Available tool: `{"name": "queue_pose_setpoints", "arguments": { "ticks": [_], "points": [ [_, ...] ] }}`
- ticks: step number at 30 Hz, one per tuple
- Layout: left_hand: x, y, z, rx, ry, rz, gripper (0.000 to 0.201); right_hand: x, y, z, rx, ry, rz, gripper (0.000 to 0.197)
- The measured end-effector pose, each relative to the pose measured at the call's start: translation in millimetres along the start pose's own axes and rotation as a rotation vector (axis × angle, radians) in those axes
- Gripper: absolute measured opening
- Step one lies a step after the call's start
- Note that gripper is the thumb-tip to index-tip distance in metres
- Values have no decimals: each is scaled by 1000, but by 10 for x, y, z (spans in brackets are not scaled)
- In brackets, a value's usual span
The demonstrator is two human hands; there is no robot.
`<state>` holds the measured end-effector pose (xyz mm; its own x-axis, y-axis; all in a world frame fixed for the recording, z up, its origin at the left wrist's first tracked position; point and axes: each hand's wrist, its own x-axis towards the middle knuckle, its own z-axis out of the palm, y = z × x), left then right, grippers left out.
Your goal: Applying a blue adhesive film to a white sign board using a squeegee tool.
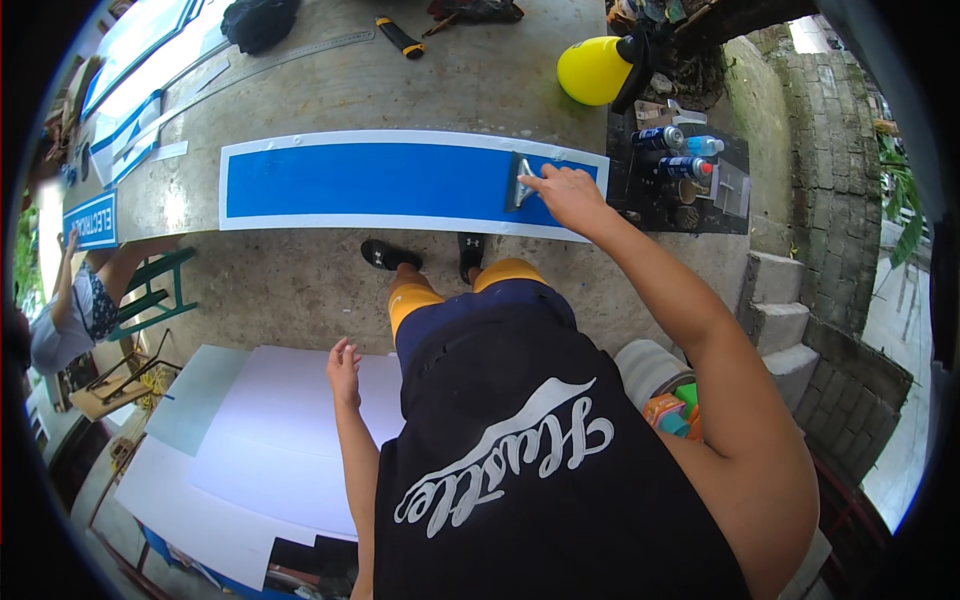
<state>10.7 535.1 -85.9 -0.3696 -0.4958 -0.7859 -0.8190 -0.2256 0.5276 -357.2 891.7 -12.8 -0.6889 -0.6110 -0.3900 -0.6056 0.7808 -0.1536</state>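
A long blue panel with a white border (380, 185) lies across the concrete table (480, 100) in front of me. My right hand (568, 198) is closed on a squeegee (518, 184), whose long blade stands upright across the blue surface near the panel's right end. Part of the squeegee's handle is hidden under my fingers. My left hand (345, 373) hangs at my side, away from the panel, with its fingers loosely bent and apart and nothing in them.
A yellow pump sprayer (592, 72), spray cans (657, 138) and a clear bottle (704, 146) stand at the right. Toward the back lie a utility knife (400, 38) and a long metal ruler (300, 54). Another person (65, 310) sits far left. White sheets (290, 420) lie behind my left hand.
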Motion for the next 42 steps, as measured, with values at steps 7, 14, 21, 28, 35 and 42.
{"name": "queue_pose_setpoints", "arguments": {
  "ticks": [7, 14, 21, 28, 35, 42],
  "points": [
    [-144, 89, -13, -9, -12, 48, 39, 404, -488, 140, 10, -22, -97, 33],
    [-198, -333, -36, 46, 17, -138, 38, -318, 303, 189, -58, -55, -13, 36],
    [-193, -272, 21, 57, 14, -115, 39, -219, 92, 66, -15, -57, -14, 36],
    [-234, -54, -16, 56, -39, 0, 40, 287, -375, 268, -17, -59, -50, 33],
    [-189, -162, -23, 92, -21, -59, 40, -382, 380, 249, -50, -63, 32, 36],
    [-144, -237, 37, 115, -43, -54, 40, -444, 328, 143, -20, -31, 79, 37]
  ]
}}
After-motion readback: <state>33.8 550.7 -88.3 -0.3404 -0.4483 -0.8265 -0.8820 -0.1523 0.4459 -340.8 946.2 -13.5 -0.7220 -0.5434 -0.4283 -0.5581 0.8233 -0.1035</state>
